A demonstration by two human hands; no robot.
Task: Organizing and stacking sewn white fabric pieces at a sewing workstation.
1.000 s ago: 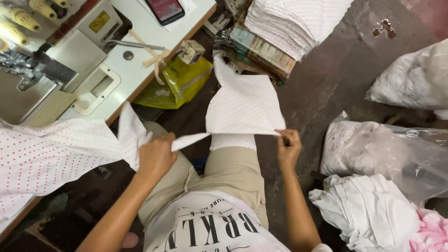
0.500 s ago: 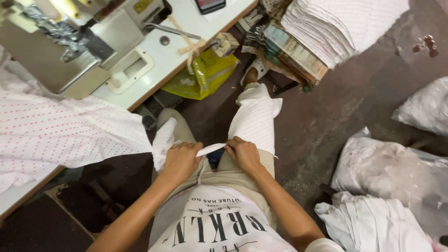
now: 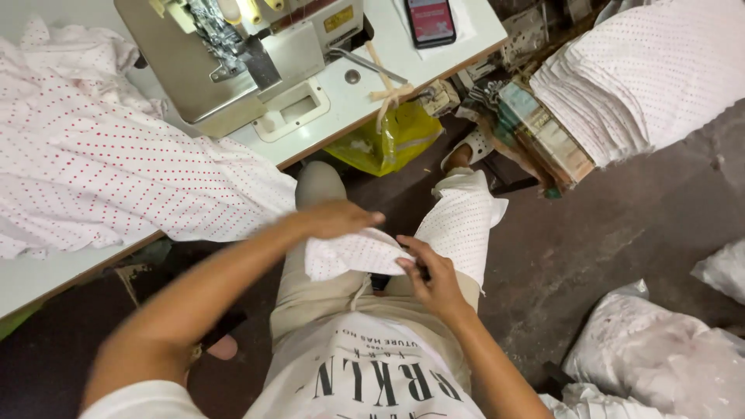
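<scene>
A white piece of cloth with small red dots point(image 3: 458, 225) lies over my right thigh, one end bunched on my lap. My left hand point(image 3: 335, 219) rests palm down on the bunched end and presses it. My right hand point(image 3: 431, 271) pinches the cloth's edge beside it, fingers curled on the fabric. A larger spread of the same dotted cloth point(image 3: 116, 178) hangs off the table edge at the left, close to my left forearm.
A sewing machine point(image 3: 240, 54) stands on the white table point(image 3: 434, 66), with a phone point(image 3: 431, 19) at the far right corner. A yellow plastic bag point(image 3: 384, 143) hangs below. A stack of dotted cloth pieces point(image 3: 644, 77) sits at the right; white bags point(image 3: 660, 357) lie on the floor.
My head has tilted, so the view shifted. The cloth, held stretched between both hands a second ago, is now gathered on my lap, and my left hand has moved over it.
</scene>
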